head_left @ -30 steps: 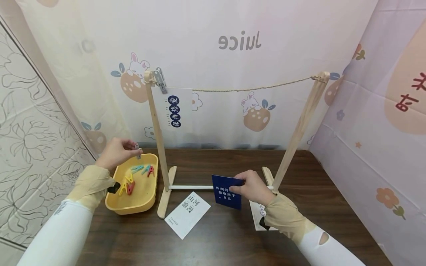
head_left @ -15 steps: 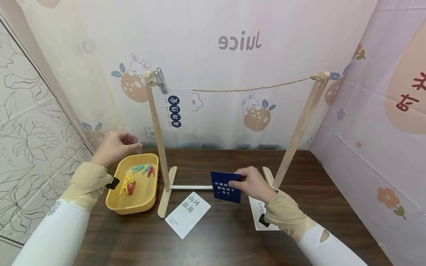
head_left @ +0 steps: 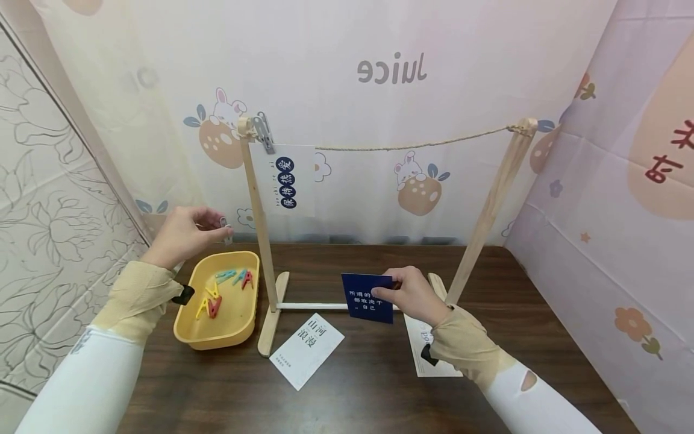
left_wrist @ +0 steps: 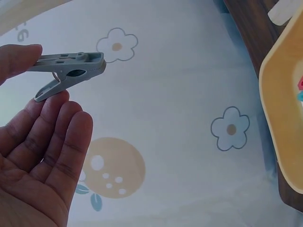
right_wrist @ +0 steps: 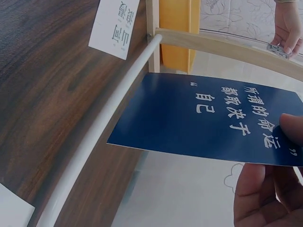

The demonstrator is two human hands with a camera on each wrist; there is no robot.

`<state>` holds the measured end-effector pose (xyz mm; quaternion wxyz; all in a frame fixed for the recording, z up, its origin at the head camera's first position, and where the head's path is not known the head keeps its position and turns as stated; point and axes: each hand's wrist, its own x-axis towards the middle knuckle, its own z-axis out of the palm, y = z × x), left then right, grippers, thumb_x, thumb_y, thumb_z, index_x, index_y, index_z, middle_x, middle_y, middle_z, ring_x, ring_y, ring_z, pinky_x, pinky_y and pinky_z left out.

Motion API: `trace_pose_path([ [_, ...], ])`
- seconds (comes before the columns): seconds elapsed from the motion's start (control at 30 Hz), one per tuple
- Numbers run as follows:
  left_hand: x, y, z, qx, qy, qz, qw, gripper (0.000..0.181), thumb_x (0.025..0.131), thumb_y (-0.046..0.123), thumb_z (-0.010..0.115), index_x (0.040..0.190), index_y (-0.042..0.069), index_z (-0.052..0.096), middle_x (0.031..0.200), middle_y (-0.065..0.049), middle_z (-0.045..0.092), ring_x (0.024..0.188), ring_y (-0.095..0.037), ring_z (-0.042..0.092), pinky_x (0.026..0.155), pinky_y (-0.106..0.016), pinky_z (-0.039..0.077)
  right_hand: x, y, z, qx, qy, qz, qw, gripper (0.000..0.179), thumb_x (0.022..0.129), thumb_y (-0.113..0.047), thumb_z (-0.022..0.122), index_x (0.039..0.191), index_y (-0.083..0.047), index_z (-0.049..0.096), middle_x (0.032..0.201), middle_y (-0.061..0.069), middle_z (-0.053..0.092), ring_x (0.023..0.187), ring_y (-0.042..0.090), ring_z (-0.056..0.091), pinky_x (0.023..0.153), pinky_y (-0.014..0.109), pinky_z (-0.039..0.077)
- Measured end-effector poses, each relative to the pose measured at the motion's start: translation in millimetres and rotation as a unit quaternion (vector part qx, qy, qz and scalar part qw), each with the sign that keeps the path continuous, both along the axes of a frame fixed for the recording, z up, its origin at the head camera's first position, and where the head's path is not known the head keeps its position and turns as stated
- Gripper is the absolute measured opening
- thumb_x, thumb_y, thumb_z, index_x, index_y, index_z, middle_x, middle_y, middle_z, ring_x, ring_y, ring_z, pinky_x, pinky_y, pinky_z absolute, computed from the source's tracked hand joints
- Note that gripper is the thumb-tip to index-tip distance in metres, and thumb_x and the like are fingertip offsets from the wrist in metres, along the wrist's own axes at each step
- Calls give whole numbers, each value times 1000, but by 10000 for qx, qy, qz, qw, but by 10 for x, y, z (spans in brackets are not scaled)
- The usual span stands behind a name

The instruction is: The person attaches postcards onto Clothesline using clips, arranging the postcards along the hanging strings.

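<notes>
My left hand (head_left: 187, 232) pinches a grey clothespin (left_wrist: 71, 68) between thumb and fingertips, raised over the far side of the yellow basin (head_left: 181, 328). In the left wrist view the thumb lies on one handle and the fingertips on the other. My right hand (head_left: 414, 295) holds a dark blue card (head_left: 368, 310) with white writing by its right edge, thumb in front and fingers behind. The card is upright, in front of the rack's white bottom bar (head_left: 311, 306). A white card (head_left: 295, 187) hangs at the left end of the rope (head_left: 401, 148) under another grey clothespin (head_left: 264, 132).
Two wooden posts (head_left: 490, 211) carry the rope. Several coloured clothespins (head_left: 214, 306) lie in the basin. A white card (head_left: 307, 351) lies on the dark wooden table (head_left: 352, 404); another white card (head_left: 425, 352) lies partly under my right wrist. Printed curtains (head_left: 336, 54) stand behind.
My left hand has risen from over the basin with the grey clothespin. The right hand has lifted the blue card slightly and shifted it a little left.
</notes>
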<state>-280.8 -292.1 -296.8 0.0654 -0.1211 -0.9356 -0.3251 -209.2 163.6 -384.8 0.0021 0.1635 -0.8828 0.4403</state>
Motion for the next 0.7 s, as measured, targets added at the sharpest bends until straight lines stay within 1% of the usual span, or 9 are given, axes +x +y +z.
trace_pose_path([
  [0.17,25,-7,40,26,128,-40,9999,45,97,39,84,122,3,75,111,-17,80,99,-29,76,80,-24,56,-9,-6,22,-118,-64,2,9999,6,94,-5,82,88,-3,82,87,9,81,72,11,65,62,25,54],
  [0.33,66,-27,90,174,336,-123,9992,39,96,34,85,118,3,76,107,-16,80,89,-16,75,74,-16,57,-33,-27,40,-220,1,-33,9998,7,93,-5,82,87,-2,82,85,10,81,70,9,64,61,24,53],
  [0.5,113,-20,151,314,527,-218,9979,35,96,30,86,116,3,77,105,-16,80,83,-5,72,72,-14,57,-58,-47,72,-267,141,-74,9995,8,92,-5,84,85,-1,81,83,9,79,69,10,61,60,23,50],
  [0.63,144,-2,189,385,569,-255,9973,34,95,28,86,115,3,77,104,-14,79,81,-1,71,72,-14,57,-67,-59,112,-229,158,-73,9996,10,93,-6,83,84,-2,80,83,9,80,71,10,62,64,23,51],
  [0.7,152,4,201,458,618,-276,9967,32,95,27,87,114,3,77,102,-12,79,80,-1,70,72,-14,56,-68,-67,137,-216,134,-67,9997,9,93,-5,82,85,-2,80,85,10,80,73,10,64,66,24,53],
])
